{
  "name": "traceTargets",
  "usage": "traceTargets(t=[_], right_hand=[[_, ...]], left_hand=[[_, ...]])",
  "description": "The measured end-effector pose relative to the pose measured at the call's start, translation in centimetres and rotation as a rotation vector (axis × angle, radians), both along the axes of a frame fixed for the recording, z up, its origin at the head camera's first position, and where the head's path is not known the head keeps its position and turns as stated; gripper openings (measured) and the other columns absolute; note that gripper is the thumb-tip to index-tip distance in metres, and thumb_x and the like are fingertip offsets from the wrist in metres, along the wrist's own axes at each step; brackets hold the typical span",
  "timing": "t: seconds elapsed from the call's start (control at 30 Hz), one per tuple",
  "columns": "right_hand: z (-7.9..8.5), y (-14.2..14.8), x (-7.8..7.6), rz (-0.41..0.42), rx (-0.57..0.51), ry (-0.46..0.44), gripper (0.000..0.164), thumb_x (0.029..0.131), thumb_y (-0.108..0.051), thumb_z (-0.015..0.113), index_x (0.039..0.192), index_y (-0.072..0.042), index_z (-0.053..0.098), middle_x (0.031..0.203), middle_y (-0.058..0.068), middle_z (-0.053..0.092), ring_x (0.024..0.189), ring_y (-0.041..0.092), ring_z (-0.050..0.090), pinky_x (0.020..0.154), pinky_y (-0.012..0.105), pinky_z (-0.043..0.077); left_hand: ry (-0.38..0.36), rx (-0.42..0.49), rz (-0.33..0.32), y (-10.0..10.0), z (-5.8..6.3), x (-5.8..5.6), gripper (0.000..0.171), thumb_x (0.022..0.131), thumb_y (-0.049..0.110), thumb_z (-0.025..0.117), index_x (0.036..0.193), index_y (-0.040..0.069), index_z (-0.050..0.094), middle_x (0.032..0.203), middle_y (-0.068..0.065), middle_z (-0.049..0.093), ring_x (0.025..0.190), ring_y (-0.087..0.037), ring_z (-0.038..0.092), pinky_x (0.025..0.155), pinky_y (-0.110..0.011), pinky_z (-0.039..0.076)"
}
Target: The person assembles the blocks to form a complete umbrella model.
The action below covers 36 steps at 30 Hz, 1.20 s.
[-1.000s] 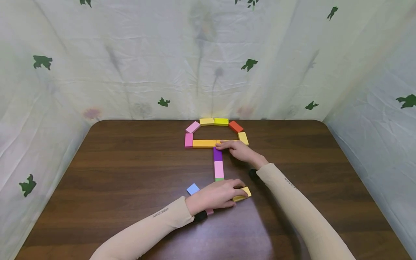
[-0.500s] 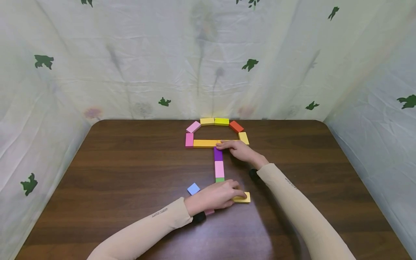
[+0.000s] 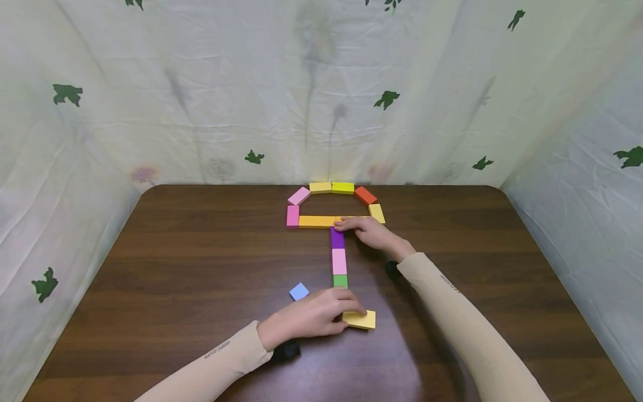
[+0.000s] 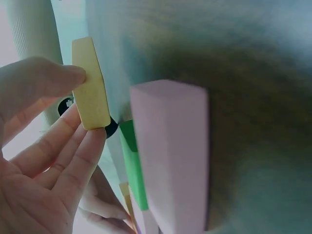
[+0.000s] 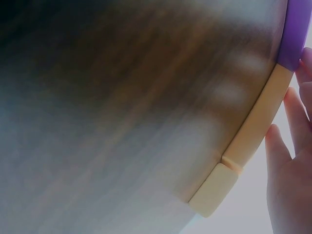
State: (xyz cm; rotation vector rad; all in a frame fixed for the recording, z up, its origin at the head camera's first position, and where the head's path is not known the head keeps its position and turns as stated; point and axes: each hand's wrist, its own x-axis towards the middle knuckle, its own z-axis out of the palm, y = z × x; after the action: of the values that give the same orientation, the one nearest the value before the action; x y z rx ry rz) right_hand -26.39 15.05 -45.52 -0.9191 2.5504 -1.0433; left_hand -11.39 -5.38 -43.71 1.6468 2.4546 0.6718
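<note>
My left hand point(image 3: 313, 315) pinches a pale yellow block point(image 3: 363, 320) between thumb and fingers, just below the green block point(image 3: 340, 280). In the left wrist view that yellow block point(image 4: 91, 87) stands apart from a pink block point(image 4: 170, 151), which my hand hides in the head view. My right hand point(image 3: 373, 233) rests with extended fingers where the orange block row point(image 3: 316, 222) meets the purple block point(image 3: 337, 239). Below the purple one, a light pink block point(image 3: 339, 261) continues the column down to the green. The right wrist view shows fingertips right at the orange block point(image 5: 258, 117).
An arch of blocks rises above the orange row: a dark pink block point(image 3: 293, 216), a lilac-pink one, two yellow ones, a red block point(image 3: 365, 195) and another pale yellow. A blue block point(image 3: 299, 291) lies left of the column. Patterned curtains border the brown table point(image 3: 191, 268).
My left hand has moved left and toward me with the yellow block, which has turned straighter. More of the green block shows. The right hand stays in place.
</note>
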Motion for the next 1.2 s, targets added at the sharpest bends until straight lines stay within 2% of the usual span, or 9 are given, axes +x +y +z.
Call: traceTargets(t=[0.3, 0.57, 0.87, 1.2], right_hand=[[0.0, 0.1, 0.1, 0.004, -0.011, 0.011, 0.050, 0.088, 0.011, 0.038, 0.124, -0.008, 0.065, 0.131, 0.008, 0.058, 0.131, 0.021, 0.043, 0.107, 0.040, 0.032], [0.0, 0.1, 0.1, 0.014, -0.017, 0.022, 0.050, 0.088, 0.012, 0.037, 0.124, -0.007, 0.065, 0.131, 0.009, 0.058, 0.131, 0.022, 0.043, 0.107, 0.040, 0.032], [0.0, 0.0, 0.1, 0.006, -0.008, 0.013, 0.050, 0.088, 0.011, 0.038, 0.125, -0.008, 0.065, 0.133, 0.008, 0.057, 0.132, 0.020, 0.042, 0.107, 0.039, 0.031], [0.0, 0.1, 0.1, 0.012, -0.010, 0.016, 0.050, 0.088, 0.011, 0.037, 0.125, -0.008, 0.065, 0.133, 0.009, 0.056, 0.132, 0.021, 0.042, 0.107, 0.040, 0.031]], left_hand=[[0.026, 0.039, 0.024, -1.2, -0.9, 0.7, 0.029, 0.083, 0.006, 0.069, 0.111, 0.012, 0.069, 0.108, -0.001, 0.063, 0.103, -0.013, 0.057, 0.091, -0.023, 0.043], [-0.004, 0.025, 0.050, -2.2, -1.4, 1.0, 0.029, 0.083, 0.003, 0.068, 0.111, 0.011, 0.069, 0.111, -0.003, 0.063, 0.106, -0.015, 0.056, 0.092, -0.022, 0.043], [-0.009, -0.008, 0.088, -3.7, -1.1, 0.5, 0.031, 0.082, 0.000, 0.067, 0.112, 0.010, 0.068, 0.110, -0.002, 0.063, 0.108, -0.016, 0.056, 0.095, -0.025, 0.043], [0.002, 0.020, 0.094, -4.4, -1.3, -0.1, 0.032, 0.079, -0.005, 0.066, 0.108, 0.008, 0.069, 0.105, -0.001, 0.062, 0.100, -0.016, 0.055, 0.088, -0.022, 0.044]])
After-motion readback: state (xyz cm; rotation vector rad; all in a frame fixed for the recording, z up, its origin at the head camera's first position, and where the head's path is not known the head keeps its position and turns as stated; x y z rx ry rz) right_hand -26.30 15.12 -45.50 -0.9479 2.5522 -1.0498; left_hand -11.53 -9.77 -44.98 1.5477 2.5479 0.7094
